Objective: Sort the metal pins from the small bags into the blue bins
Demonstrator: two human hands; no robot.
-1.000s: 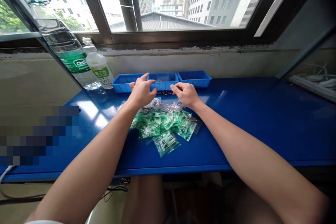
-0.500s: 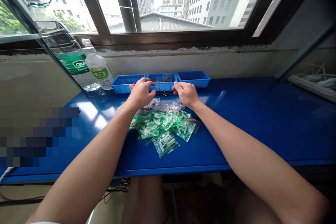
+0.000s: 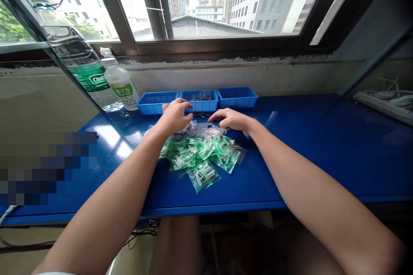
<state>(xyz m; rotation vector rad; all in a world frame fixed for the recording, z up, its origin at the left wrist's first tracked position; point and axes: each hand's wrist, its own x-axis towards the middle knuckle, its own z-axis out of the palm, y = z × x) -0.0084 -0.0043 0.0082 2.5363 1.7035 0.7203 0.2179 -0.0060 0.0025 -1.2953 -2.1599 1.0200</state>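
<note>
On the blue table [image 3: 309, 150] lies a heap of green plastic packets [image 3: 193, 152] holding small parts, with clear packets [image 3: 216, 131] behind it. Several dark screws [image 3: 201, 115] lie loose in front of the middle blue bin [image 3: 201, 105]. My left hand [image 3: 177, 116] hovers at the left of these screws, fingers apart, with nothing visible in it. Over the clear packets at the right is my right hand [image 3: 232, 119], its index finger stretched out and its thumb apart. The middle bin has small items in it.
A left blue bin [image 3: 155, 109] and a right blue bin [image 3: 240, 102] flank the middle one. A large water bottle [image 3: 87, 68] and a smaller bottle [image 3: 121, 84] stand at the back left. A power strip [image 3: 387, 105] is at the far right.
My right hand has moved down and slightly right from the bins' front, and its curled fingers have opened. My left hand has shifted only slightly.
</note>
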